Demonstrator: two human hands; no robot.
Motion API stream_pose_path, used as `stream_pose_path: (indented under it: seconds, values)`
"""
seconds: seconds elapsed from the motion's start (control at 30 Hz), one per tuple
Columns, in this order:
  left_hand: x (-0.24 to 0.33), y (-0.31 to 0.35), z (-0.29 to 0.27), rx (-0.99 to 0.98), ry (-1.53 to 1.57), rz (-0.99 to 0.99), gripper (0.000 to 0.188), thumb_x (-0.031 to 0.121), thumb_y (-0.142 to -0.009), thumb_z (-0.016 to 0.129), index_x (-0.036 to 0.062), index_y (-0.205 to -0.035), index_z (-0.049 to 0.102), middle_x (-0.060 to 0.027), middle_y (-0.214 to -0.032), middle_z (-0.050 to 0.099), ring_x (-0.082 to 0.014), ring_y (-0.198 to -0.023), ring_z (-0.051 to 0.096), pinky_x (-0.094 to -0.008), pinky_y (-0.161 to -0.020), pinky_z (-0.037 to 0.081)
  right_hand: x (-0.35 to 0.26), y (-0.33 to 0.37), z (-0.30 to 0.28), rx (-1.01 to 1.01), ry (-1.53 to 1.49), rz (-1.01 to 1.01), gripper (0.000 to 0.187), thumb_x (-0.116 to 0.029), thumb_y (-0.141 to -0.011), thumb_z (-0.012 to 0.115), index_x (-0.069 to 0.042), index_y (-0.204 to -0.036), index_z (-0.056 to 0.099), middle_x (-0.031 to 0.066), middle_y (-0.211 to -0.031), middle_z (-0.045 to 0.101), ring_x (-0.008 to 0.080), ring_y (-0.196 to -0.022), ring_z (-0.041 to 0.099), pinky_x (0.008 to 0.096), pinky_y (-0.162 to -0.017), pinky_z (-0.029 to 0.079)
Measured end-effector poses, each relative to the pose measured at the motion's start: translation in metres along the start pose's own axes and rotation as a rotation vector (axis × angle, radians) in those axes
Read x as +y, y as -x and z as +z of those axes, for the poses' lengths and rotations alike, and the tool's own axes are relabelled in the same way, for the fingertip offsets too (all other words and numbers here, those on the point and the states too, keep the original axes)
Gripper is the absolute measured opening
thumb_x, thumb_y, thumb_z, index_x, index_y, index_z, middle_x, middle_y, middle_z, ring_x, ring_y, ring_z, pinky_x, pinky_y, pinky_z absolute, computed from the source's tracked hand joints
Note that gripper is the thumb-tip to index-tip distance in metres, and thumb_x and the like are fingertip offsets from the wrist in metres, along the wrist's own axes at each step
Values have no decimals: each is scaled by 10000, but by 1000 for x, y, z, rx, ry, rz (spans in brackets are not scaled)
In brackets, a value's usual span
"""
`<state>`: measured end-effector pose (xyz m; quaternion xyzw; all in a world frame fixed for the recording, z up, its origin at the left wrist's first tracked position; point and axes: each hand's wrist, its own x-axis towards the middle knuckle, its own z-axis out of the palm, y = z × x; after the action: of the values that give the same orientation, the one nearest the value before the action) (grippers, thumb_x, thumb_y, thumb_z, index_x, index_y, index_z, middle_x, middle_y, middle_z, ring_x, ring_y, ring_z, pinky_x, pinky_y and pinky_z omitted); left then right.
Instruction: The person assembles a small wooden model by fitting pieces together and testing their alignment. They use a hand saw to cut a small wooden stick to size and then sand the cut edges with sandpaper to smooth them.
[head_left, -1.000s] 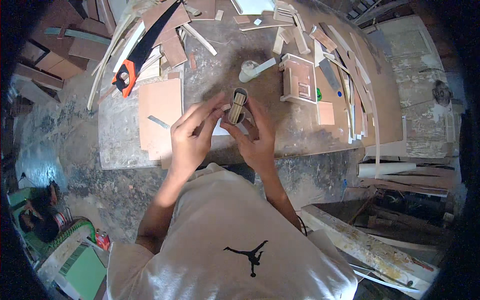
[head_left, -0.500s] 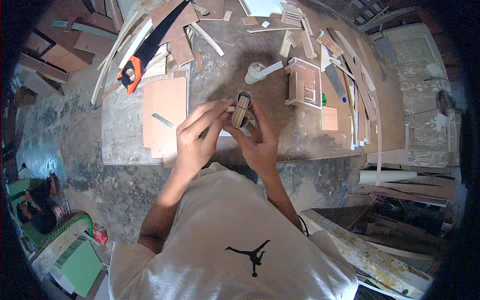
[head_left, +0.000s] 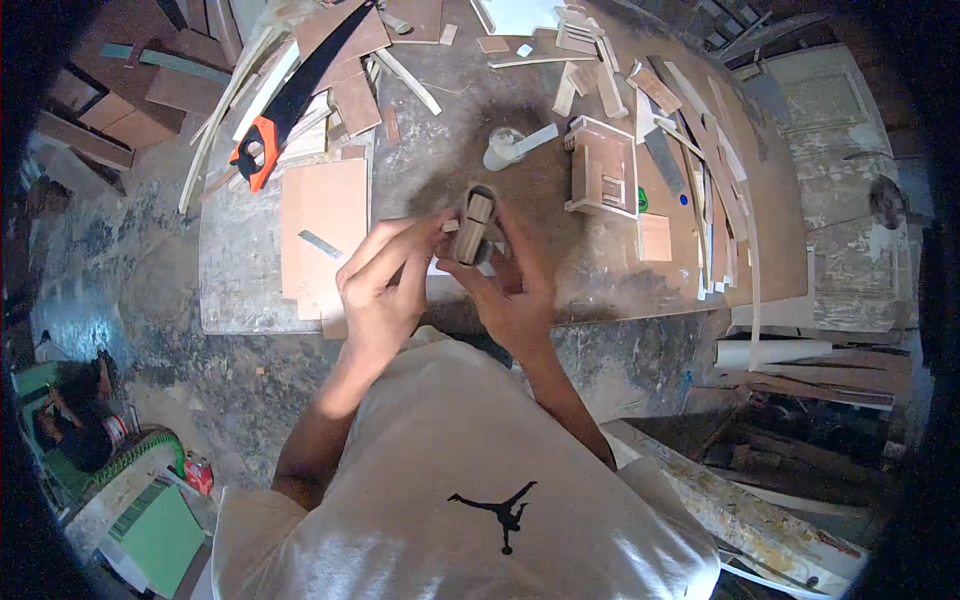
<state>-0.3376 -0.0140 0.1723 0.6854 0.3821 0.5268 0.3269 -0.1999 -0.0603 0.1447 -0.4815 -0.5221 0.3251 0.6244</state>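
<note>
Over the near part of the workbench I hold a small wooden assembly [head_left: 474, 228], its pale grained top framed by dark, rounded ends. My right hand [head_left: 516, 300] is closed around its right side and lower end. My left hand [head_left: 384, 285] pinches a small pale wood bit [head_left: 450, 226] against the assembly's left side. A white piece, perhaps paper, shows partly behind my fingers. Just beyond the hands stands a whitish cup [head_left: 503, 150] with a flat pale stick [head_left: 536, 139] leaning out of it. To its right is a small open wooden box-like model [head_left: 603, 170].
An orange-handled handsaw [head_left: 262, 150] lies on wood offcuts at the left of the workbench [head_left: 420, 130]. Below it are a plywood sheet [head_left: 312, 195] and a metal strip [head_left: 320, 243]. Long strips [head_left: 715, 180] crowd the right side. Another person [head_left: 80, 420] is at lower left.
The assembly has turned slightly in my fingers, and its top now looks smoother and more filled. My left hand has shifted slightly left with the small wood bit.
</note>
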Motion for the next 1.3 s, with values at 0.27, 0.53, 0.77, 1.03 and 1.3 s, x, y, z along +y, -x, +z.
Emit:
stream_pose_path:
  seconds: [0.27, 0.53, 0.77, 1.03, 1.3]
  values:
    - [-2, 1, -6, -8, -9, -8, 262, -92, -827, 629, 0, -1052, 726, -126, -949, 705, -197, -819, 686, -295, -730, 539, -15, 2, 3, -13, -111, -18, 734, 104, -774, 748, 41, -1423, 410, 191, -1398, 464, 267, -1212, 545, 402, -1012, 497]
    - [6, -4, -10, -59, 39, -45, 235, -74, -836, 637, -1, -1038, 731, -119, -951, 711, -193, -829, 685, -289, -732, 540, -20, -3, 1, 2, 146, -160, 749, 53, -768, 783, 30, -1425, 424, 179, -1363, 487, 263, -1221, 541, 333, -899, 537]
    - [4, 4, -9, -71, 71, -65, 228, -85, -840, 624, -13, -1029, 728, -120, -955, 711, -193, -841, 688, -286, -743, 544, -21, 2, 0, 28, 92, -137, 744, 22, -750, 808, 27, -1402, 449, 172, -1335, 507, 260, -1181, 563, 341, -909, 543]
    - [16, 1, -9, -54, 52, 51, 275, -122, -838, 592, -14, -1054, 723, -121, -967, 707, -192, -848, 687, -284, -748, 551, -17, 5, -10, -56, 252, -144, 770, 4, -742, 819, 37, -1408, 433, 181, -1331, 519, 266, -1171, 579, 384, -954, 535]
    - [12, 2, -7, -50, 63, 73, 251, -129, -848, 577, -35, -1034, 717, -127, -986, 710, -198, -853, 689, -296, -758, 561, -23, 5, -9, -35, 147, -90, 769, 19, -755, 807, 41, -1417, 417, 186, -1350, 513, 285, -1214, 561, 369, -961, 532]
